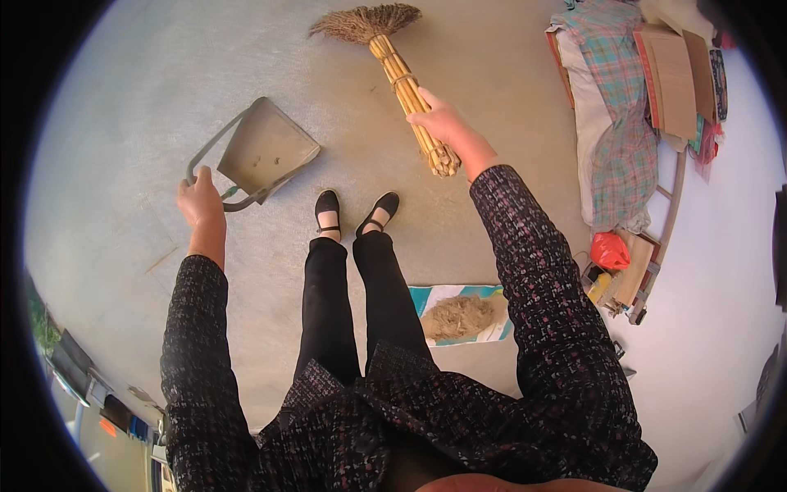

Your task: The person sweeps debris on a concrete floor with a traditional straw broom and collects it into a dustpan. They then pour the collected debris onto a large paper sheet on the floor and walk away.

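My left hand (201,200) is closed around the bent metal handle of a dustpan (261,150), on the left side of the head view. A few small bits of debris lie in the pan. At upper centre, my right hand (439,120) grips the bundled-stalk handle of a twig broom (396,74). The broom's bristles fan out at the top of the view, away from my body. Below and left of my right forearm, a pile of dry, tan fibrous debris (461,317) lies on a teal and white sheet (421,298), partly covered by my sleeve.
My black shoes (328,209) stand on the concrete floor (276,264) between both hands. Along the right wall are a plaid cloth (615,92), flattened cardboard (673,83), a red plastic bag (610,251) and a metal-framed rack or cart (667,227). Various items line the lower left edge.
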`<state>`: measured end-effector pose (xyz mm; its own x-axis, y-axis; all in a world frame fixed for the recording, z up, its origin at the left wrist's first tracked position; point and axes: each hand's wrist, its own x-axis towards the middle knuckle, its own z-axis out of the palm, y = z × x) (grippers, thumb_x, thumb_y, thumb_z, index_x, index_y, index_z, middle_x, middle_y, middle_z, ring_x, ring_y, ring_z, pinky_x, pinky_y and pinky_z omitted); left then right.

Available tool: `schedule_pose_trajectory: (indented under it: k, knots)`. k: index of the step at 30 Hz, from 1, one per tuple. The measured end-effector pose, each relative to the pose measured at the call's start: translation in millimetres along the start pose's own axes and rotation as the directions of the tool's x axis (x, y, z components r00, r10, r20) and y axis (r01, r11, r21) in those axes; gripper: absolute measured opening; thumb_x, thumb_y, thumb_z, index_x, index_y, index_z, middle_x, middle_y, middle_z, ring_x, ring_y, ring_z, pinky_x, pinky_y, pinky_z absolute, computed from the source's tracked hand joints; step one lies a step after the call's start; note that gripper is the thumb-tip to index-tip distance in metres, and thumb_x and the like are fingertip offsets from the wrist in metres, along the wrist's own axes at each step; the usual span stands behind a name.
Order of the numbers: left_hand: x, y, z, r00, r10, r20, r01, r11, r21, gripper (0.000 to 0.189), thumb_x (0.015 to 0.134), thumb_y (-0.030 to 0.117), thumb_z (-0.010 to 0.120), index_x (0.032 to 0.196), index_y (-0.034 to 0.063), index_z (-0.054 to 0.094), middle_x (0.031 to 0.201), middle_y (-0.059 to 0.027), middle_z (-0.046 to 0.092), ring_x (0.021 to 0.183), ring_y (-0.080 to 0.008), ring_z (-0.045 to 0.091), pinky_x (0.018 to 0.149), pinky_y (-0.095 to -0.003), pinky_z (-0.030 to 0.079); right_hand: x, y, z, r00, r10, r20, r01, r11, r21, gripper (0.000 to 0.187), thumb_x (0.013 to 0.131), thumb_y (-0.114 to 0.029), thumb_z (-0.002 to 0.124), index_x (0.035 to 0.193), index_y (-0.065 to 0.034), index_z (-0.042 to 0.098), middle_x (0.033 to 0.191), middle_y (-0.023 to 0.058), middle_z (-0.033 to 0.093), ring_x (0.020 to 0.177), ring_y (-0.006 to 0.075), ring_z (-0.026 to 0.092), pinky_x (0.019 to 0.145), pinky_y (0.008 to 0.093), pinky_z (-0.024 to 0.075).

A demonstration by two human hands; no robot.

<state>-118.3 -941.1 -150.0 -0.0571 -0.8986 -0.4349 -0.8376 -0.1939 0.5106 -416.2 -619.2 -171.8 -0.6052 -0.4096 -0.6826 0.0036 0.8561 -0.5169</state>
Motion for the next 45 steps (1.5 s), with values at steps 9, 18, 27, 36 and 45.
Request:
schedule_pose_trajectory:
  k: [9,18,27,36,45]
  knots:
    - [10,-17,-4,0.999,0.01,-0.039,-0.015,0.993,-0.121,0.038,0.079,0.034,0.063,0.086,-0.0024,0.059,0.073,-0.0102,0.056,0.069,-0.0216,0.05,0.068,-0.038,0.043,-79,92,11,0.978,0.153,0.14,-0.103,0.945,-0.311,0.078,0.081,-0.026,0.063,0.15,-0.012,0.029,0.128,0.0234,0.057,0.117,0.0349,0.056,0.096,0.0406,0.0443]
    - [21,-43,-17,0.952,0.174,0.251,-0.095,0.949,-0.3,0.036,0.087,0.03,0.055,0.063,0.0038,0.051,0.062,-0.0063,0.051,0.051,-0.0151,0.044,0.049,-0.0301,0.036,-181,123,-58,0.976,0.216,0.02,-0.217,0.973,0.073,0.076,0.08,-0.028,0.066,0.147,-0.0105,0.036,0.119,0.0231,0.061,0.111,0.0335,0.06,0.092,0.0395,0.046]
    - [-37,13,7,0.846,0.387,0.368,-0.351,0.922,-0.163,0.035,0.088,0.029,0.055,0.07,-0.0013,0.053,0.062,-0.0025,0.049,0.061,-0.0106,0.043,0.054,-0.03,0.039,-211,128,-138,0.927,0.338,-0.164,-0.36,0.673,-0.646,0.066,0.081,-0.019,0.061,0.144,-0.0168,0.04,0.102,0.0182,0.067,0.095,0.0341,0.065,0.084,0.0425,0.0498]
    - [-97,100,91,0.728,0.424,0.539,-0.542,0.837,0.074,0.047,0.086,0.038,0.049,0.09,-0.0075,0.06,0.086,-0.0282,0.062,0.084,-0.0389,0.062,0.079,-0.044,0.047,-166,171,-147,0.957,0.289,-0.017,-0.189,0.58,-0.793,0.054,0.068,-0.015,0.069,0.118,-0.0022,0.054,0.091,0.019,0.068,0.086,0.0365,0.066,0.076,0.0425,0.053]
    - [-132,140,157,0.746,0.405,0.528,-0.504,0.863,0.05,0.05,0.084,0.041,0.048,0.093,-0.0059,0.063,0.094,-0.0307,0.063,0.092,-0.0459,0.061,0.084,-0.0449,0.047,-164,227,-120,0.851,0.507,0.132,-0.521,0.847,0.106,0.048,0.067,-0.021,0.074,0.108,-0.0027,0.056,0.082,0.013,0.064,0.073,0.0274,0.064,0.067,0.0403,0.0529]
